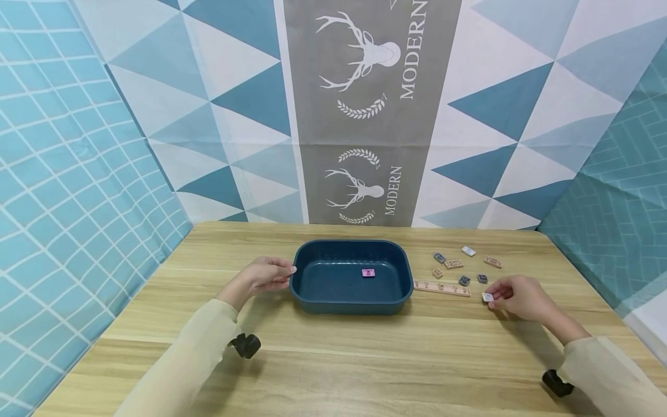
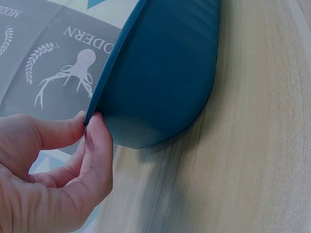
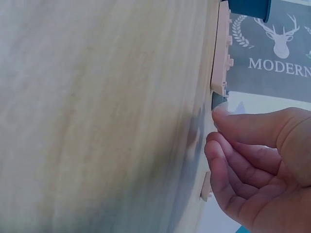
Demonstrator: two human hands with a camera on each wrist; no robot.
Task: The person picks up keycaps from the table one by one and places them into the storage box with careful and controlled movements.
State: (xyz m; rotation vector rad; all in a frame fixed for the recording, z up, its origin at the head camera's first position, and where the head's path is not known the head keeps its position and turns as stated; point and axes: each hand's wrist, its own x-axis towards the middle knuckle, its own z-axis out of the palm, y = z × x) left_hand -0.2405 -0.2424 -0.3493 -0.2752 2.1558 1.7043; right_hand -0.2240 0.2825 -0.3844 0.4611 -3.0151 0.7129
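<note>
My left hand (image 1: 260, 275) pinches the left rim of a dark blue tray (image 1: 341, 307). The left wrist view shows the thumb and fingers of this hand (image 2: 58, 177) meeting on the edge of the tray (image 2: 160, 73). A small pink block (image 1: 368, 273) lies inside the tray, right of its middle. To the right, my right hand (image 1: 523, 296) holds a small white block (image 1: 487, 297) between thumb and fingers, low over the table. In the right wrist view the held block is hard to make out at the fingertips of the hand (image 3: 262, 165).
A long beige strip (image 1: 443, 288) lies beside the tray's right side. Behind it and to its right are several small blocks, among them a white one (image 1: 468, 251), a beige one (image 1: 493, 262) and a dark grey one (image 1: 482, 278). A patterned cloth (image 1: 250, 116) hangs behind the table (image 1: 333, 365).
</note>
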